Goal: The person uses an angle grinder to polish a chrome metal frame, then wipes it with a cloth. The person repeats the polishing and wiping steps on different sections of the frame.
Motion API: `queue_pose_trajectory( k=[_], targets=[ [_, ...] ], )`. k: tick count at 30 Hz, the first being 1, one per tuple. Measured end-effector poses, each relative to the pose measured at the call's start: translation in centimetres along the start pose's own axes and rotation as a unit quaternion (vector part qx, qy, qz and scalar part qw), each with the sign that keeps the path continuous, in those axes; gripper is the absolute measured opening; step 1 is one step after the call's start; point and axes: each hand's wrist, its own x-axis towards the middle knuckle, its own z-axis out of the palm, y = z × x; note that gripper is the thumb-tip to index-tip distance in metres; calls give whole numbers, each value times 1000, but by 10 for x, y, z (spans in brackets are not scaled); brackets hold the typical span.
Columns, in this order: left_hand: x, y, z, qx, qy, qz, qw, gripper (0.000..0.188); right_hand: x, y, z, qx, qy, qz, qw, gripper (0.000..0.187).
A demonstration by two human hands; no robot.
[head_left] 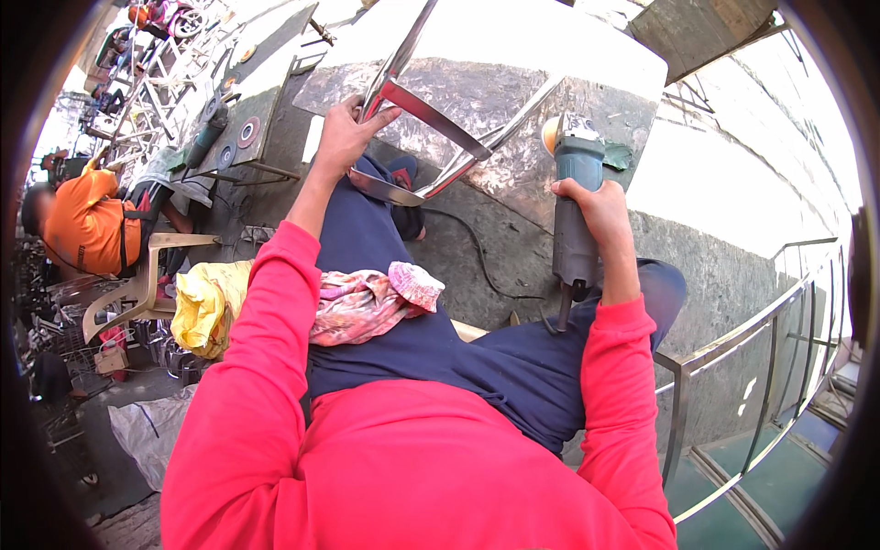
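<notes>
My left hand [346, 137] is closed around one corner of a shiny metal frame [440, 119], made of bent bars with a flat crosspiece. The frame leans over the worn, stained work surface [513, 101], its lower end above my left leg. In my right hand [598, 215] is a teal and grey angle grinder [577, 165], gripped along its body with the head pointing away from me. An orange disc [550, 135] shows at the grinder's left side, apart from the frame. A power cord [477, 247] lies on the ground between my legs.
A tie-dyed cloth [362, 307] rests on my left thigh, beside a yellow bag [211, 302]. At left, a person in orange [96, 220] sits near a beige plastic chair [147, 284]. A side table [266, 115] holds discs and another grinder. A metal railing frame [724, 348] stands at right.
</notes>
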Motion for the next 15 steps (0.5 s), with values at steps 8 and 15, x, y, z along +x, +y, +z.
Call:
queue_pose_trajectory(
  k=[8, 15],
  targets=[
    [-19, -5, 7, 45, 88, 23, 995, 62, -3, -6, 4, 27, -9, 2, 1000, 38],
    [-45, 19, -30, -203, 52, -141, 967, 32, -1, -1, -15, 52, 17, 25, 998, 39]
  ],
)
